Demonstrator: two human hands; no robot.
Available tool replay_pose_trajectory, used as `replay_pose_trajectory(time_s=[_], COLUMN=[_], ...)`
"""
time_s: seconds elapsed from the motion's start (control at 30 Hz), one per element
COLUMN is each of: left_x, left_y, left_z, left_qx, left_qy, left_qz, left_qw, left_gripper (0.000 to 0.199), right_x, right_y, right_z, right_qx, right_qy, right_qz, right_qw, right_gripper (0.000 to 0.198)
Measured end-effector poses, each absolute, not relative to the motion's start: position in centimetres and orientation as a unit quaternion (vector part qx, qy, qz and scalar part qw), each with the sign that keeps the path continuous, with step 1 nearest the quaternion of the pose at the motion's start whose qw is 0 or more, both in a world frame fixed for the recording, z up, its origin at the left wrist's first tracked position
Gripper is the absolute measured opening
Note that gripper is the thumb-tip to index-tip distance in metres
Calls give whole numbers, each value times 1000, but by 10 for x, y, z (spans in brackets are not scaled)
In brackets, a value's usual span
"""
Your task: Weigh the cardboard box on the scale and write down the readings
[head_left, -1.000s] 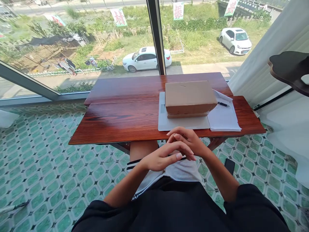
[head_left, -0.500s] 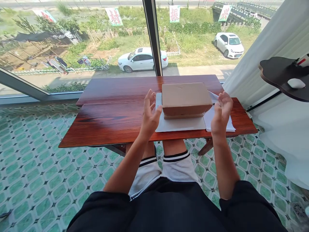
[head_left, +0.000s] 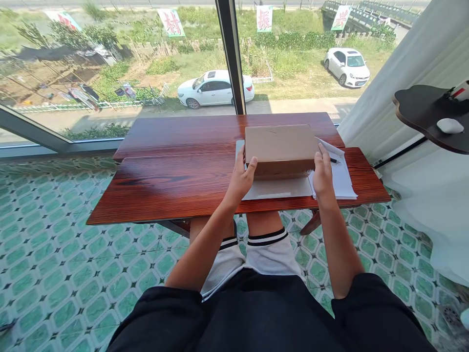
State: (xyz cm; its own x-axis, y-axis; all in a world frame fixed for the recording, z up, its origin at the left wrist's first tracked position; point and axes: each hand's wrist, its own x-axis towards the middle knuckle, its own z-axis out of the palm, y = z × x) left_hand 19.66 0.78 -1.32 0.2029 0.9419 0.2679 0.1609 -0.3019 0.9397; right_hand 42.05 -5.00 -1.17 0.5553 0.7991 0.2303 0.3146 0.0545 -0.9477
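A closed brown cardboard box [head_left: 280,144] sits on the table in front of me, above a flat pale sheet or board [head_left: 282,188]. My left hand [head_left: 242,178] presses against the box's left side, its thumb at the near left corner. On the opposite side, my right hand [head_left: 323,175] holds the right end, thumb up near the front corner. Both sets of fingers lie partly hidden along the sides. Whether the box is resting or slightly raised, I cannot tell.
White papers [head_left: 344,182] with a dark pen [head_left: 334,160] lie right of the box. The red-brown wooden table [head_left: 176,186] stands against a window. A dark shelf [head_left: 421,110] holding a white mouse-shaped object [head_left: 450,126] juts in at right, beside a white curtain [head_left: 414,210].
Both hands have come inward from open positions beside the box and now grip its two sides. The box has hardly moved. More of the papers and the pen show.
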Motion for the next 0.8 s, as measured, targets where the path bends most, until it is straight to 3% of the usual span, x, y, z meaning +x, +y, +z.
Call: replay_pose_trajectory(time_s=[0.43, 0.8], left_x=[202, 199], left_y=[5, 3], left_z=[-11, 0], left_qx=[648, 640], left_qy=[440, 458], left_qz=[467, 459], left_qw=[411, 411], left_gripper=[56, 57], right_x=[415, 411], right_y=[-48, -46], right_z=[-16, -8], right_qx=[-657, -634], right_qy=[-423, -406], right_qz=[166, 203], right_qw=[601, 626], right_gripper=[60, 55])
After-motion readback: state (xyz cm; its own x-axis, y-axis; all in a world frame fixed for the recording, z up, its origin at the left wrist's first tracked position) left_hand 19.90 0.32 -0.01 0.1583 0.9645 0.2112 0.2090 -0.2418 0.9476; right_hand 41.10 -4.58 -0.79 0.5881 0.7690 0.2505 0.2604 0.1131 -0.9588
